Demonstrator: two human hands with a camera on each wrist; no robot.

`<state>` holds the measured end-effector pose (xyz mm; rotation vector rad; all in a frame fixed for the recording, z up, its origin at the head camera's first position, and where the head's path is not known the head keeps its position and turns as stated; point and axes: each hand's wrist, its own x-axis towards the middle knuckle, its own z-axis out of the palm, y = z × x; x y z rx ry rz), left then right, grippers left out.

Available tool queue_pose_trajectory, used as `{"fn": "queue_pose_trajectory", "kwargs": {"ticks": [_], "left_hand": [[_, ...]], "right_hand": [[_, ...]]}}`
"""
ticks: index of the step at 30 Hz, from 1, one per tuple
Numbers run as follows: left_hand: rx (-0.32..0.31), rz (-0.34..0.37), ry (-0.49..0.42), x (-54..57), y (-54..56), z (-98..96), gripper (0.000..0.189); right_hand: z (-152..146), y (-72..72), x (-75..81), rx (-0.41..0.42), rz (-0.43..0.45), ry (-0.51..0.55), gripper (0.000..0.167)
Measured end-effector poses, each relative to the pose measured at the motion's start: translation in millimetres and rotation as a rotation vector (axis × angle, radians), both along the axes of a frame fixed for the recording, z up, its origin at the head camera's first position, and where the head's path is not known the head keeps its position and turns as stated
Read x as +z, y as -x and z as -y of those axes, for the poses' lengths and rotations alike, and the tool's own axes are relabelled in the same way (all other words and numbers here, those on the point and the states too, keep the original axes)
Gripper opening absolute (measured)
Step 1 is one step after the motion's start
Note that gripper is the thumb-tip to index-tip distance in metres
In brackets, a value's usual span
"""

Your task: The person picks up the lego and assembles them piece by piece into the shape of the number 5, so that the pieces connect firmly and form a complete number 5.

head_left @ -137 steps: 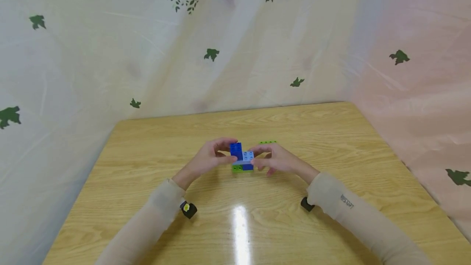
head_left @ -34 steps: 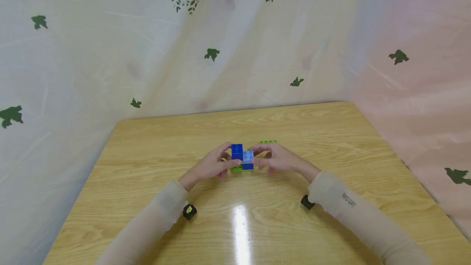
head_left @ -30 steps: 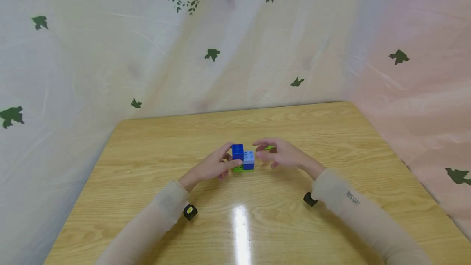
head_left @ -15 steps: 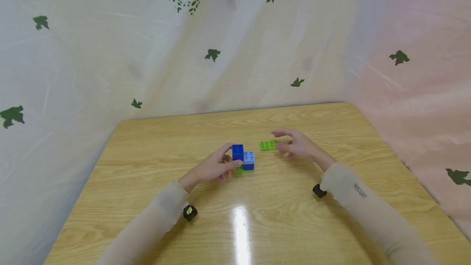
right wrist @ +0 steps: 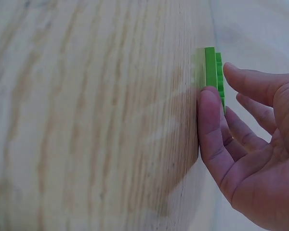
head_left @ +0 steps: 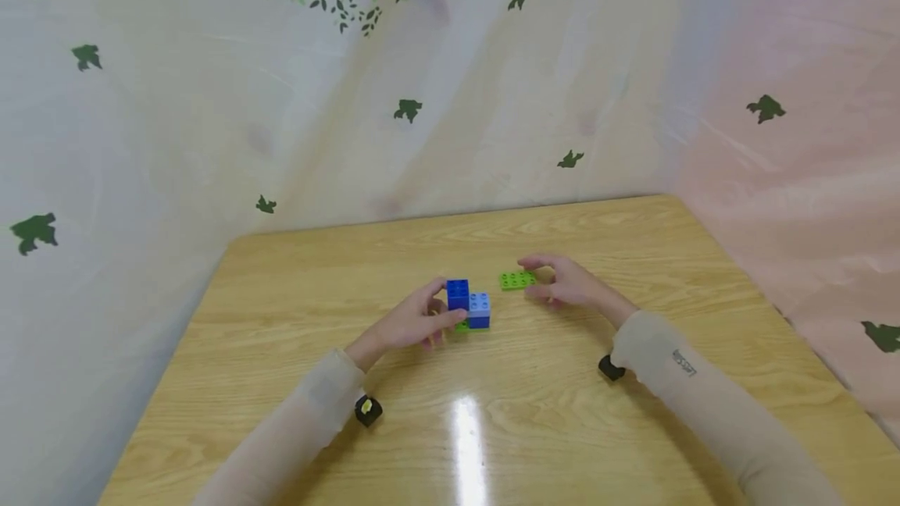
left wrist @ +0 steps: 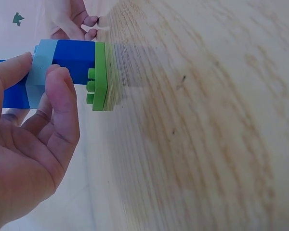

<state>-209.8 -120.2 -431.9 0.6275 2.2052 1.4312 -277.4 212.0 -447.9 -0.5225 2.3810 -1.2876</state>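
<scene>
My left hand (head_left: 413, 317) holds a small stack of toy building bricks at its left side, thumb in front and fingers behind. A dark blue brick (head_left: 458, 293) tops the stack's left side. Under it a light blue brick (head_left: 480, 303) reaches over to the right, above another dark blue brick (left wrist: 76, 58). The base is a green brick (left wrist: 101, 77) with studs showing. My right hand (head_left: 571, 284) is at the right end of a loose flat green brick (head_left: 516, 280). Thumb and fingers lie apart around that end; a firm grip is not visible.
The bricks stand on a wood-grain table (head_left: 309, 272). Behind it hangs a pale cloth (head_left: 464, 155) printed with leaves, and it continues along the sides. A bright reflection lies on the tabletop near the front.
My right hand has left the stack, moved right and away to the loose green brick, and drawn its fingers in there. Earlier my left hand turned the top dark blue brick straight.
</scene>
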Motion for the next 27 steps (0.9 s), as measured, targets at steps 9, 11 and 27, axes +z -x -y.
{"fn": "queue_pose_trajectory", "kwargs": {"ticks": [9, 11, 27], "left_hand": [[0.004, 0.012, 0.01, -1.6, -0.9, -1.2, 0.055], [0.005, 0.012, 0.014, -1.2, -0.6, -0.1, 0.056], [0.006, 0.022, 0.026, -1.3, 1.1, 2.4, 0.056]], "right_hand": [[3, -1.8, 0.4, -0.011, -0.028, -0.085, 0.061], [5, -0.8, -0.9, -0.017, -0.038, -0.106, 0.061], [15, 2.2, -0.5, -0.052, -0.052, -0.24, 0.056]]}}
